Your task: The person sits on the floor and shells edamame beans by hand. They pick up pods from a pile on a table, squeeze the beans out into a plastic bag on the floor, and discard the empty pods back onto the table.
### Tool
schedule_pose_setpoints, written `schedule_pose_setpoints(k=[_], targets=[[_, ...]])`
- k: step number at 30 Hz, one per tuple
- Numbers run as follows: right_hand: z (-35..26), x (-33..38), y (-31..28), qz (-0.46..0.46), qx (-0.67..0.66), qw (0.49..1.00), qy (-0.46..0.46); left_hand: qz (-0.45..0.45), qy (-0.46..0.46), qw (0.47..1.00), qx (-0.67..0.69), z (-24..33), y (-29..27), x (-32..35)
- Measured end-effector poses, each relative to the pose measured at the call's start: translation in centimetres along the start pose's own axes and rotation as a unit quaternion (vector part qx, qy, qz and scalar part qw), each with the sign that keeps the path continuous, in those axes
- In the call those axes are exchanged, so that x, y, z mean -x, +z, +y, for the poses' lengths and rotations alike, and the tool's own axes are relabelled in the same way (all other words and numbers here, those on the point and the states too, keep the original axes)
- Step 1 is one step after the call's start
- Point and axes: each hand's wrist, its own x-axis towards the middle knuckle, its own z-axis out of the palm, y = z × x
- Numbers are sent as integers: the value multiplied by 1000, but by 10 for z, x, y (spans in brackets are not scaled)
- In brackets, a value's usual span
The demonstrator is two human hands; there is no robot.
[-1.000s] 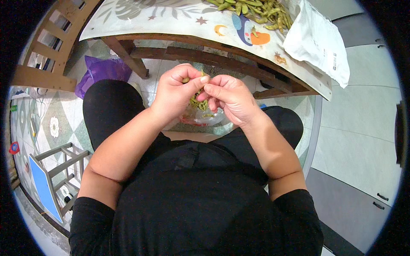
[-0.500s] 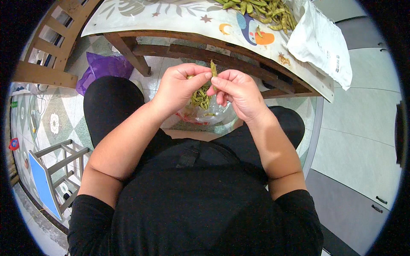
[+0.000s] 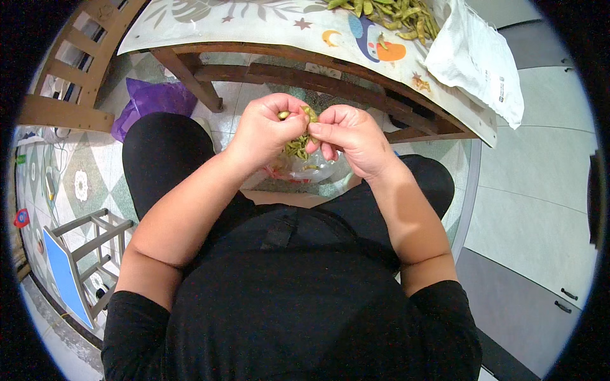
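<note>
Table: the patterned tabletop (image 3: 254, 19) runs across your 12 o'clock, wooden frame beneath; no shift against the two earlier frames beyond your own head movement.
White bag: the white bag (image 3: 476, 57) lies at 1 o'clock on the table's right end, draped over the edge.
Pod pile: the heap of green pods (image 3: 387, 13) sits at 12 to 1 o'clock on the table, just beside the white bag, well apart from your hands.
Purple bag: a purple bag (image 3: 155, 101) lies on the floor at 10 o'clock, by the table leg.
Clear bag: a clear plastic bag (image 3: 305, 170) rests between your knees, directly under the hands, with green bits inside; I judge it is catching what falls.
Left hand: your left hand (image 3: 267, 130) is closed, thumb and fingers pinching one end of the pod.
Right hand: your right hand (image 3: 352, 136) is closed, thumb and forefinger pinching the other end, knuckles touching the left hand.
Pod: the green pod (image 3: 304, 130) is held between both hands at the centre, above the clear bag.
Change: half a second ago the pod stood upright between your fingertips; it now lies bunched and bent between them, hands drawn closer.
Meaning: by my judgement the pod is being worked open; contents not visible.
</note>
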Motion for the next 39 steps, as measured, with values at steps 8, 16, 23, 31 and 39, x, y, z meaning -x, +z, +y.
schedule_pose_setpoints(k=[8, 16, 23, 31, 39], targets=[[12, -12, -13, -194, -266, 942, 62, -23, -118, 957, 264, 1, 4, 0], [0, -7, -5, -43, -111, 992, 31, 53, -84, 984, 147, 7, 3, -2], [5, -6, -3, -23, -78, 997, -13, 27, -100, 974, 199, 3, 0, -2], [16, -13, -1, 26, -2, 998, -56, -28, -284, 859, 426, -7, -2, -5], [18, -14, 5, 86, 36, 988, -119, 7, -163, 921, 354, -11, 11, 3]])
